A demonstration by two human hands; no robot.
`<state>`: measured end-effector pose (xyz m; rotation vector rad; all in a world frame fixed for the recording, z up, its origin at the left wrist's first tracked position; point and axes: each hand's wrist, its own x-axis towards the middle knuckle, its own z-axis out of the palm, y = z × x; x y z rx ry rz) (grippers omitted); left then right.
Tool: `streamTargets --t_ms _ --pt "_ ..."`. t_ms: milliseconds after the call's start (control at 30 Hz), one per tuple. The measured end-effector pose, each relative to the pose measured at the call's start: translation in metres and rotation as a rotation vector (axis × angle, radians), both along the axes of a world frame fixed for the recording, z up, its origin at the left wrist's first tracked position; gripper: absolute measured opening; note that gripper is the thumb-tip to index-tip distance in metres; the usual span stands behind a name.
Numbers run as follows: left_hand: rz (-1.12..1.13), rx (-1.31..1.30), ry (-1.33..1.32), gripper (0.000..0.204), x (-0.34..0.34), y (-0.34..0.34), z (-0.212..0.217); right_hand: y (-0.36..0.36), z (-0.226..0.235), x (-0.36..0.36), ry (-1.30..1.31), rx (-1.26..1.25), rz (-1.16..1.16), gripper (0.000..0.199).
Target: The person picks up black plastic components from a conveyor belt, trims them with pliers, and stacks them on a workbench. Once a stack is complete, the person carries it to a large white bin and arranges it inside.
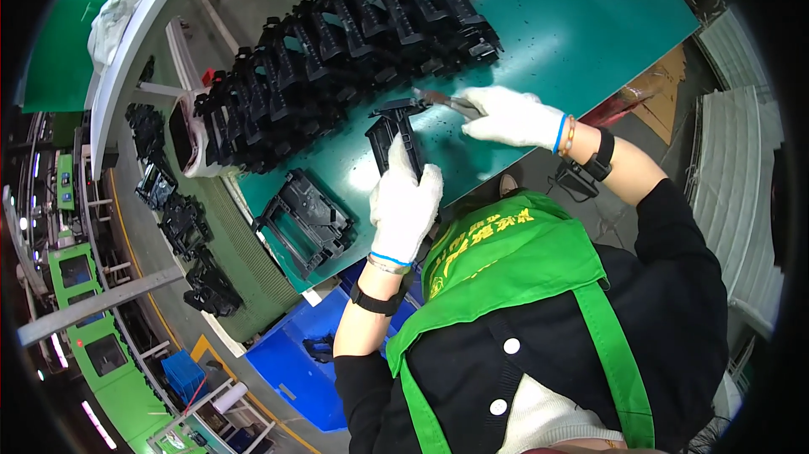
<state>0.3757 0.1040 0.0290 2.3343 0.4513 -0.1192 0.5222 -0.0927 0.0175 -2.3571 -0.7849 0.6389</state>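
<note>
My left hand (406,205), in a white glove, is closed around a black plastic frame part (389,136), which it holds over the green table. My right hand (510,117), also gloved in white, grips a pair of pliers (455,104) with greyish handles and a brownish head. The head of the pliers is at the upper end of the held part; whether it touches cannot be told. Part of the black piece is hidden behind my left fingers. Another black plastic frame (308,220) lies on the table to the left of my left hand.
A long row of black plastic frames (337,50) stands along the far side of the green table (581,16). Left of it, several black parts (181,218) rest on a conveyor (261,277). A blue bin (295,370) sits below the table's near left corner. Cardboard (666,92) lies at right.
</note>
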Motion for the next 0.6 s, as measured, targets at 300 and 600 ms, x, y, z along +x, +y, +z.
streamTargets --t_ms 300,600 --pt "-0.260 0.222 0.137 0.078 0.023 -0.035 -0.020 -0.064 -0.033 -0.063 1.165 0.421 -0.382 0.029" --pt "-0.382 0.359 0.128 0.078 0.030 -0.045 -0.051 -0.029 -0.055 -0.067 1.485 0.695 -0.567 0.029"
